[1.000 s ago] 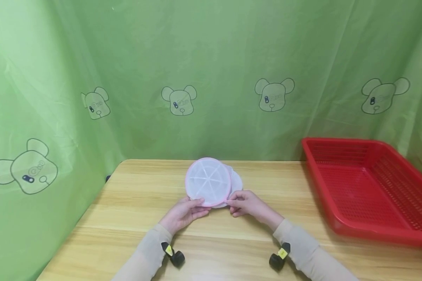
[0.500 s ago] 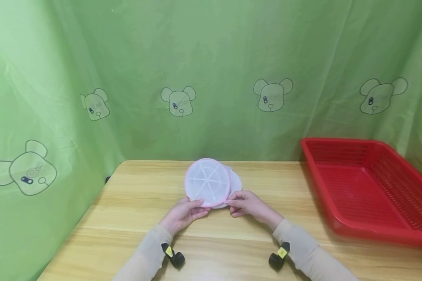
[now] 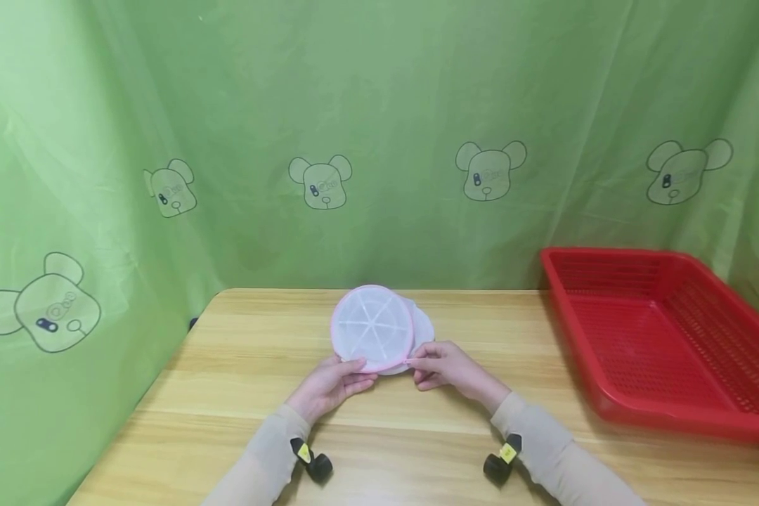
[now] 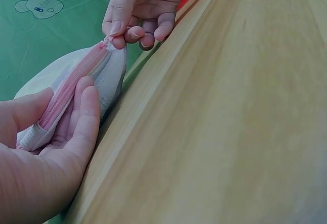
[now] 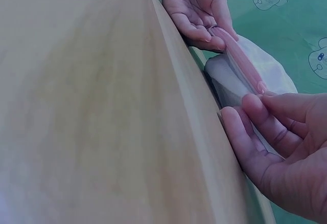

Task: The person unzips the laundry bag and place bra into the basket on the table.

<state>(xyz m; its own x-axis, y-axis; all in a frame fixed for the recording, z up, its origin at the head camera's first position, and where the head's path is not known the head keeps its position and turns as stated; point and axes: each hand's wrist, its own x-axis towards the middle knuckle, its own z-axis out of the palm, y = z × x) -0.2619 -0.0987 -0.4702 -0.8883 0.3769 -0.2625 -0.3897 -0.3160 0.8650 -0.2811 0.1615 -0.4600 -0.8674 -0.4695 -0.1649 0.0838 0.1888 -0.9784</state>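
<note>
A round white mesh laundry bag with a pink zipper round its edge is held up over the middle of the table, its top face divided by pale spokes. My left hand grips its lower left edge, thumb above and fingers underneath. At the bag's lower right, my right hand pinches the zipper's end between thumb and forefinger. Close up in the left wrist view, the pink zipper runs between the two hands. The right wrist view shows the zipper pull at the right fingertips, partly covered by them.
A large red plastic basket with slatted sides stands on the right of the wooden table. Green curtains printed with bear heads hang behind the table and at both sides. Each sleeve carries a black wrist camera.
</note>
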